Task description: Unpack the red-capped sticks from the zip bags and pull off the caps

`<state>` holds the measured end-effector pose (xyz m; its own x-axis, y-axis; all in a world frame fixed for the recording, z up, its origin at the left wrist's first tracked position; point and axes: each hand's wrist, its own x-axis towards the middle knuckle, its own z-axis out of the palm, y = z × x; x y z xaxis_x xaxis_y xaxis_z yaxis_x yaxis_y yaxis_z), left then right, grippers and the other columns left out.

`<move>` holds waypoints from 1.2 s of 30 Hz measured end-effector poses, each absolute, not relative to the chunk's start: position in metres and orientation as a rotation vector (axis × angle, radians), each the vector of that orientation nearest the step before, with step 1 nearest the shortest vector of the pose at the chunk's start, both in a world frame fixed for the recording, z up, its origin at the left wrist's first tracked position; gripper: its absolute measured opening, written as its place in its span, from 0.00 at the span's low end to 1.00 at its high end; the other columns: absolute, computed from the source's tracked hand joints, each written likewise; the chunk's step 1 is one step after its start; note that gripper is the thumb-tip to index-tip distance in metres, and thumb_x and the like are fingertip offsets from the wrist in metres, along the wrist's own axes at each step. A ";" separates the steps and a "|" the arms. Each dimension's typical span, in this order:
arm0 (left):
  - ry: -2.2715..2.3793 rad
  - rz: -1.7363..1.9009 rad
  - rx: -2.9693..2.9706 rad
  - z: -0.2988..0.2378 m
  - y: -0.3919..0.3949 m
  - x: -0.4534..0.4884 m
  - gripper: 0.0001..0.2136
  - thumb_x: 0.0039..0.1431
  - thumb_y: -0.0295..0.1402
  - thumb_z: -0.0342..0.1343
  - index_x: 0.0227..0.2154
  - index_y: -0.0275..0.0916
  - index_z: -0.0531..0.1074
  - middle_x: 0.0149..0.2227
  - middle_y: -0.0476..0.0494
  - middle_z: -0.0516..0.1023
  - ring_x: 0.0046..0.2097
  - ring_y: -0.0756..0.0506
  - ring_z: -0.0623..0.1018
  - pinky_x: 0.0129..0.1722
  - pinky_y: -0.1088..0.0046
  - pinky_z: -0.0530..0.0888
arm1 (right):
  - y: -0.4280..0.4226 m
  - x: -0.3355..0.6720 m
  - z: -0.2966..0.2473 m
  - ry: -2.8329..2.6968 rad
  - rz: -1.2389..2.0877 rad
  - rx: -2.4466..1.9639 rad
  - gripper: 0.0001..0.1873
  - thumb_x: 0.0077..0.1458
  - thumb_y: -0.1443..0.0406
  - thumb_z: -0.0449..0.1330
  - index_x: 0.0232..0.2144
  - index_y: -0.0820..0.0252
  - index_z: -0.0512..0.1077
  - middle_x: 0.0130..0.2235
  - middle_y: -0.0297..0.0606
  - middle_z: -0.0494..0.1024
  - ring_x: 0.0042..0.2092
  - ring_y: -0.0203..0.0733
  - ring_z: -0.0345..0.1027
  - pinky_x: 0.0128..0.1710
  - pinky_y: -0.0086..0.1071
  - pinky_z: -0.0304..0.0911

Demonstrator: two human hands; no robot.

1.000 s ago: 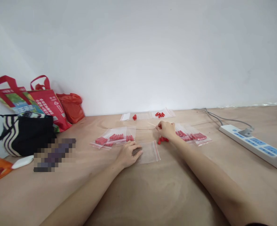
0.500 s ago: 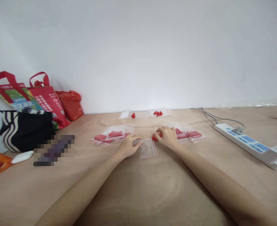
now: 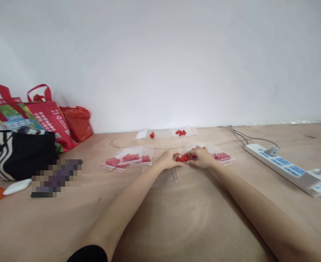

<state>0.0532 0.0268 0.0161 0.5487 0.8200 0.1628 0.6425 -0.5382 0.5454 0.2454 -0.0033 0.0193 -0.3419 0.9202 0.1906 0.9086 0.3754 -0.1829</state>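
Mid-tabletop (image 3: 198, 209), between the hands: red pieces (image 3: 183, 158) in a loose row.
Left hand (image 3: 170, 160) — thumb and fingers spread around one end; right hand (image 3: 200, 157) — curled at the other, pinch unclear. Uneven pressing could scatter the row; the left forearm could snag the bag (image 3: 168, 177) below. Filled bags (image 3: 136, 151) crowd both sides; room opens nearward.

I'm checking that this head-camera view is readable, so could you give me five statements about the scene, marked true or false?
1. The left hand and right hand are both at the small red pieces. True.
2. A gray plug is in the power strip. True.
3. The power strip lies left of both hands. False: it lies to their right.
4. The black bag has green stripes. False: they are whitish.
5. The red plastic bag is on the left side. True.
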 end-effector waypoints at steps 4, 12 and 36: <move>1.205 0.606 2.355 0.014 0.025 0.055 0.16 0.42 0.40 0.59 0.35 0.38 0.73 0.29 0.49 0.75 0.32 0.48 0.74 0.32 0.75 0.69 | -0.005 0.242 0.019 -2.366 0.081 -1.580 0.16 0.47 0.61 0.53 0.40 0.52 0.70 0.39 0.37 0.74 0.42 0.44 0.59 0.41 0.38 0.46; 1.286 0.656 2.370 0.024 0.020 0.033 0.16 0.48 0.39 0.54 0.39 0.36 0.71 0.39 0.41 0.75 0.40 0.44 0.74 0.40 0.70 0.69 | -0.006 0.239 0.013 -2.286 0.055 -1.581 0.16 0.47 0.56 0.53 0.38 0.54 0.71 0.38 0.38 0.74 0.42 0.44 0.60 0.40 0.37 0.46; 1.598 0.814 2.158 0.043 -0.004 -0.071 0.08 0.52 0.35 0.45 0.27 0.36 0.65 0.26 0.48 0.73 0.29 0.49 0.72 0.29 0.76 0.67 | -0.056 0.182 0.003 -2.071 0.191 -1.430 0.16 0.50 0.56 0.52 0.39 0.57 0.64 0.28 0.32 0.73 0.37 0.39 0.65 0.36 0.33 0.47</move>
